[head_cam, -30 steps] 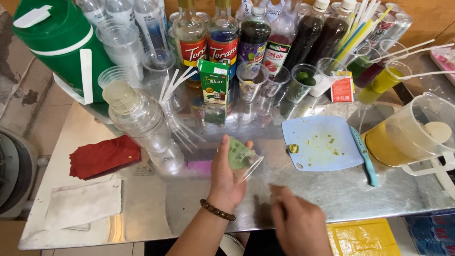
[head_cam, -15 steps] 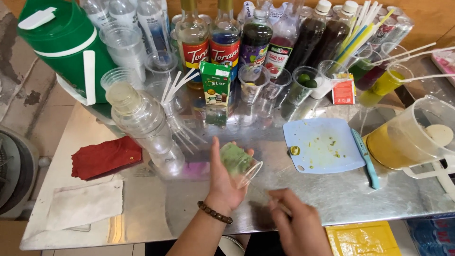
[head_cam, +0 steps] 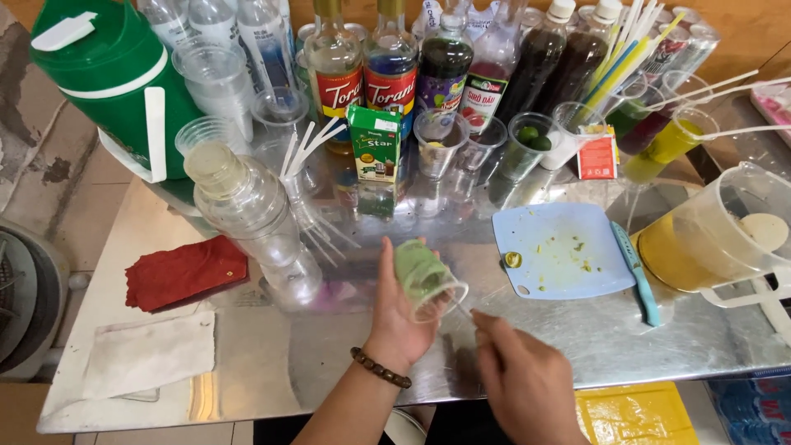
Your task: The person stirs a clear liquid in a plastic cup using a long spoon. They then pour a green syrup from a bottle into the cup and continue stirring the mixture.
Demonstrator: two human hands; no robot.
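My left hand (head_cam: 394, 321) grips a small clear plastic cup (head_cam: 424, 278) with green paste inside, tilted so its mouth faces my right hand. My right hand (head_cam: 521, 375) sits just below and to the right of the cup, fingers closed on a thin stick or spoon that reaches to the cup's rim; the tool is blurred. Both hands hover over the steel table (head_cam: 329, 363) near its front edge.
A pale blue cutting board (head_cam: 560, 251) with a blue knife (head_cam: 636, 262) lies to the right, next to a pitcher of yellow liquid (head_cam: 709, 243). Stacked clear cups (head_cam: 247, 214), a red cloth (head_cam: 185, 272), a white cloth (head_cam: 148, 354), syrup bottles (head_cam: 387, 66), a green jug (head_cam: 107, 82) and straws ring the back.
My left hand has tipped the cup further over, its mouth now toward my right hand. My right hand moved up to the cup's rim with the thin tool.
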